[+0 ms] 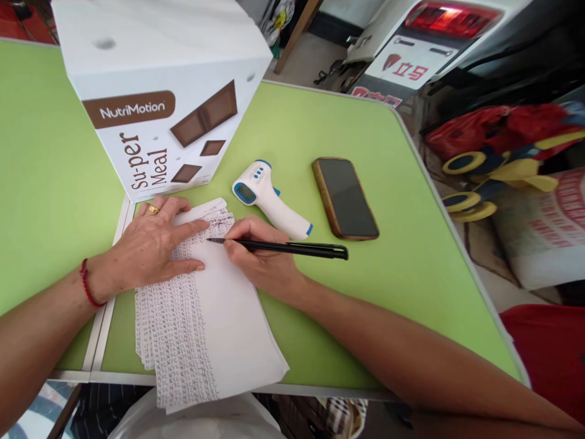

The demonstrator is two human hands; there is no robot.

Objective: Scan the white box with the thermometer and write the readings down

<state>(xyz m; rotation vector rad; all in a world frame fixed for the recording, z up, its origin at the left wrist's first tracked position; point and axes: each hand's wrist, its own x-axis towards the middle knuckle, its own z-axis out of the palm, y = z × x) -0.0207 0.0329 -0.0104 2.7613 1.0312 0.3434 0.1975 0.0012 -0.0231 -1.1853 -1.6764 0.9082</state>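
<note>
A stack of white paper sheets (237, 329) lies on the green table, its lower corner reaching over the front edge. Rows of dark handwriting fill the left part of the top sheet, and its right part is blank. My left hand (146, 244) rests with fingers spread on the upper left of the sheets, a gold ring on one finger. Pinched in my right hand (265, 259) is a black pen (301, 249), its tip at the paper near my left index finger. Just beyond my right hand lies a white and blue infrared thermometer (269, 198).
Behind my left hand stands a large white NutriMotion box (159, 116). A smartphone (348, 196) in a brown case lies right of the thermometer. The green table (411, 292) has a metal-edged seam on the left. Past its right side are a vehicle's tail light (452, 18) and a printed sack (543, 225).
</note>
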